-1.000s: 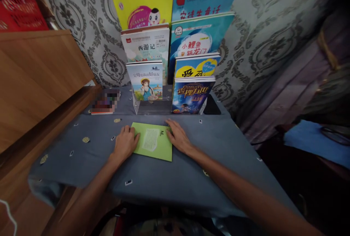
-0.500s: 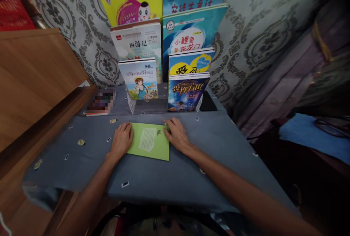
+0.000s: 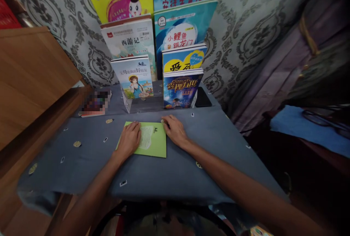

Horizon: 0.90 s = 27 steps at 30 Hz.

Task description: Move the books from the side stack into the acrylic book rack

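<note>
- Green bk (image 3: 153, 146): flat mid-desk (image 3: 164, 177), btwn hands, behind front edge.
- L hand (image 3: 130, 136): laid over bk's L part, fingers close tog.
- R hand (image 3: 175, 131): at bk's R edge, thumb apart from fingers; contact unclear.
- Clear bk stand (image 3: 147, 106): nr desk's back edge.

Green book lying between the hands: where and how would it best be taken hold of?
Probably by the right edge, coming from the right, thumb above and fingers slid beneath. The green book lies flat and looks thin, so its edges offer the likeliest grip. The left hand covers part of its left side; the right hand is by the far right corner.
</note>
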Each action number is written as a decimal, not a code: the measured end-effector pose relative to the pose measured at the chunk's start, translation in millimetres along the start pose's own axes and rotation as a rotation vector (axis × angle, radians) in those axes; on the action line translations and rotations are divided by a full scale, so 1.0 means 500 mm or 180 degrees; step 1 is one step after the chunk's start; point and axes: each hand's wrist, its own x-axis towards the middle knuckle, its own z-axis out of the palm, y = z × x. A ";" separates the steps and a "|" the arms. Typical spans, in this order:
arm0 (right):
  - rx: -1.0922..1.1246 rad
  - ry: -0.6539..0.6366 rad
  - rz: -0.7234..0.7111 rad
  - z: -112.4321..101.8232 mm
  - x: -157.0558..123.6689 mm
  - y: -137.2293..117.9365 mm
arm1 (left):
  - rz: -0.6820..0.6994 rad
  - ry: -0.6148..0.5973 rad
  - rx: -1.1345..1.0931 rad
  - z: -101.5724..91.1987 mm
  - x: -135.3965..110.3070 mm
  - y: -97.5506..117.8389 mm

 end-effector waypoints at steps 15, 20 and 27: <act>0.0555 0.0247 0.0250 0.003 0.008 0.012 | 0.0727 -0.0027 -0.0363 0.027 0.046 0.093; 0.0612 0.0278 0.0328 0.002 0.010 0.015 | 0.0863 -0.0125 -0.0380 0.029 0.061 0.116; 0.0674 0.0327 0.0322 0.006 0.012 0.018 | 0.0934 -0.0111 -0.0506 0.036 0.069 0.115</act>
